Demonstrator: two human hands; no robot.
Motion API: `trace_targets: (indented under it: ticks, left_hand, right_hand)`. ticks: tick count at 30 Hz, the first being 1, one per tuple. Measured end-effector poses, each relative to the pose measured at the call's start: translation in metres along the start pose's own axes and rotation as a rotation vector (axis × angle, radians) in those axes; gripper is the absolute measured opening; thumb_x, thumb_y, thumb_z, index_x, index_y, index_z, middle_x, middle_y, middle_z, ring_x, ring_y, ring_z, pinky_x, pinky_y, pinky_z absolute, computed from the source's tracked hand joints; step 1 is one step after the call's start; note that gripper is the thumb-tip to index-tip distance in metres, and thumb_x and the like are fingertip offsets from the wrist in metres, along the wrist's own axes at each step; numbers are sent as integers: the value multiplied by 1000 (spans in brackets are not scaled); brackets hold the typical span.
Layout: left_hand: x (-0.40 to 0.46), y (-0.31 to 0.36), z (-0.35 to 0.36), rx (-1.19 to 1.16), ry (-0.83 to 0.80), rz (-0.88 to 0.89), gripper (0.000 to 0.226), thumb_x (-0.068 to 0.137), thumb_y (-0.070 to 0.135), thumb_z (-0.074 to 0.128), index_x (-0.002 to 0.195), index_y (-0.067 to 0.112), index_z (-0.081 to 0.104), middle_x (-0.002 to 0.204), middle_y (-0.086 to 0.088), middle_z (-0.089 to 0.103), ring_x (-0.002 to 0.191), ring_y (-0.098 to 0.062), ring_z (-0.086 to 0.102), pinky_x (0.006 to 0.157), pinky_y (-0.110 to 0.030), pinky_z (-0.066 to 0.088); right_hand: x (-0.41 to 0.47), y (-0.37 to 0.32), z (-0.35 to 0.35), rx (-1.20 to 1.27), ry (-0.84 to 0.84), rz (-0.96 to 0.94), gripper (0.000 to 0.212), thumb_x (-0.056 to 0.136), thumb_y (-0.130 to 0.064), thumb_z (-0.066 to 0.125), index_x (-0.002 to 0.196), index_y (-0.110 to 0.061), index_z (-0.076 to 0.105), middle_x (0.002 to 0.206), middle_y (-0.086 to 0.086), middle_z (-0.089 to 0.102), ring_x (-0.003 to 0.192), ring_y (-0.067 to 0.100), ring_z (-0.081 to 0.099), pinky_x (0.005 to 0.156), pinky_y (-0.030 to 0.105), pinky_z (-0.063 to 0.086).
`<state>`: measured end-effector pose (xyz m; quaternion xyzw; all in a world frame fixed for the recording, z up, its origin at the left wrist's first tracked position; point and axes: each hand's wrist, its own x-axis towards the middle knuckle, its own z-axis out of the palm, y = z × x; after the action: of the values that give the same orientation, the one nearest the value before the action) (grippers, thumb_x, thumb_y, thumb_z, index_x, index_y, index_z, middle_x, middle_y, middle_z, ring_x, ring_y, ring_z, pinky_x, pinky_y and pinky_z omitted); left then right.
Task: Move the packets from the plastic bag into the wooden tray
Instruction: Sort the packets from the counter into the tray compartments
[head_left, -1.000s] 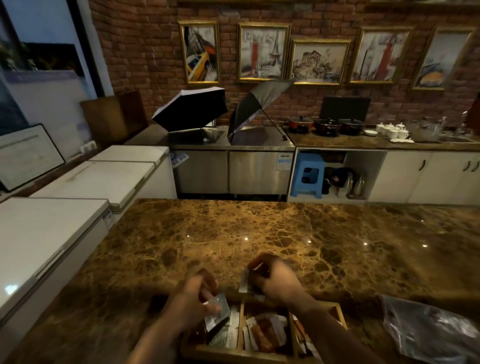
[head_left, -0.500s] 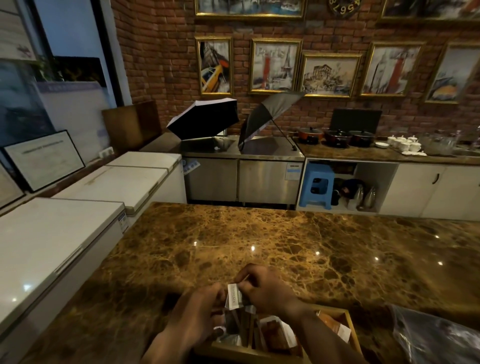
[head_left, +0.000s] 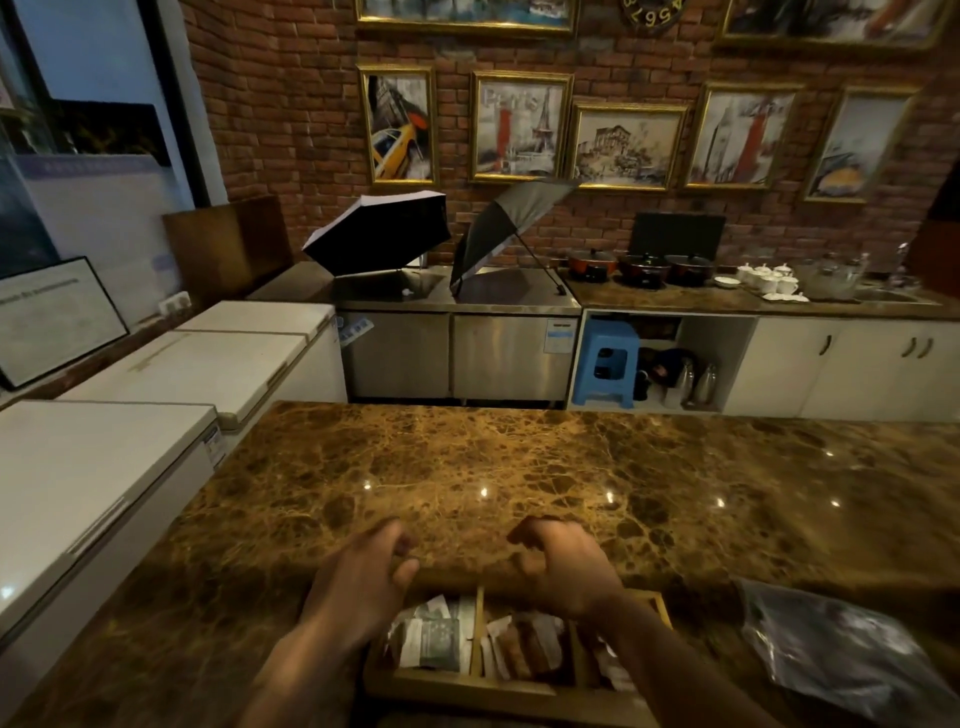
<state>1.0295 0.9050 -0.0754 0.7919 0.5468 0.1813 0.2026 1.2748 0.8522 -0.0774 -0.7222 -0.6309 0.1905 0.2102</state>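
Observation:
A wooden tray (head_left: 467, 691) with dividers sits at the near edge of the marble counter. Green-and-white packets (head_left: 434, 636) lie in its left compartment and brown packets (head_left: 527, 644) in the middle one. My left hand (head_left: 363, 582) hovers over the tray's far left corner, fingers loosely curled and empty. Over the far right part my right hand (head_left: 563, 569) hangs the same way, holding nothing. The crumpled clear plastic bag (head_left: 836, 649) lies to the right of the tray.
The brown marble counter (head_left: 519, 467) stretches ahead. White chest freezers (head_left: 104, 467) line the left side. Across an aisle stand a steel counter with two opened umbrellas (head_left: 379, 228), pots, cups and a blue stool (head_left: 605, 364).
Both hands held packets over the tray, brought them together, then let them go. The hands have now lifted apart, empty, above the tray. The view has tilted up.

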Motion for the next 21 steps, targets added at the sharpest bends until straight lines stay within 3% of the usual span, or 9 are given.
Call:
trace_targets:
  ticks: [3, 6, 11, 15, 21]
  left_hand:
    - [6, 18, 9, 6, 17, 40, 31, 94, 40, 60, 125, 35, 58, 126, 10, 66, 114, -11, 61, 92, -32, 52]
    - [12, 37, 17, 40, -7, 75, 38, 95, 43, 57, 132, 33, 54, 132, 5, 63, 122, -17, 57, 96, -35, 48]
    - [20, 70, 34, 32, -78, 101, 40, 95, 47, 55, 133, 40, 48, 132, 5, 60, 122, -20, 55, 99, -42, 47]
    - [21, 102, 51, 13, -105, 173, 39, 96, 44, 56, 133, 39, 47, 135, 6, 58, 126, -20, 53, 101, -40, 47]
    - [22, 160, 87, 18, -107, 253, 38, 94, 44, 59, 131, 41, 50, 133, 8, 59, 122, -18, 54, 95, -36, 47]
  right_hand:
    - [-10, 30, -26, 27, 81, 83, 31, 96, -32, 61, 127, -28, 65, 123, -10, 66, 112, 9, 62, 92, 24, 50]
    - [-26, 69, -54, -48, 158, 116, 28, 93, -30, 65, 121, -26, 70, 119, -6, 72, 113, 15, 66, 97, 33, 54]
    - [-56, 121, -92, -105, 207, 242, 23, 94, -34, 63, 115, -27, 69, 117, 1, 70, 109, 22, 66, 93, 42, 56]
    - [-86, 154, -113, -118, 247, 305, 30, 94, -35, 66, 124, -30, 66, 126, 0, 69, 115, 22, 66, 93, 42, 55]
    - [-138, 206, -136, -199, 312, 460, 32, 89, -33, 69, 121, -28, 69, 123, 3, 69, 108, 26, 68, 83, 39, 56]
